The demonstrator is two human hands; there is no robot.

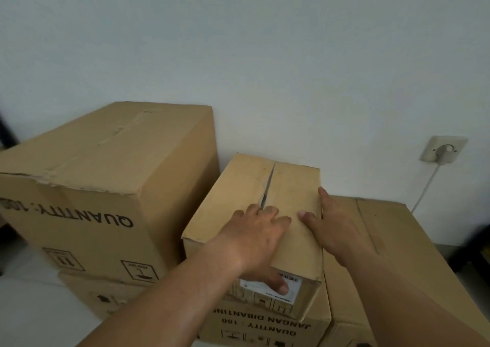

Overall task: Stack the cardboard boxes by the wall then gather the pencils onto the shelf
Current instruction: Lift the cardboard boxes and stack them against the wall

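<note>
A small cardboard box (286, 187) with a split top seam sits on a wider box (265, 325) printed "QUANTITY 100", close to the white wall (265, 55). My left hand (254, 238) grips the small box's near edge, with its fingers on the top and its thumb down the front over a white label. My right hand (336, 230) lies along the box's right top edge, with the thumb on top and the index finger straight against the side. A large box (106, 161) stands to the left on another box (87, 291). No pencils or shelf are in view.
A low flat box (384, 227) lies to the right, touching the stack under my hands. A wall socket (444, 149) holds a plug whose white cable (424, 187) runs down behind that box. Pale floor (31, 315) shows at the lower left.
</note>
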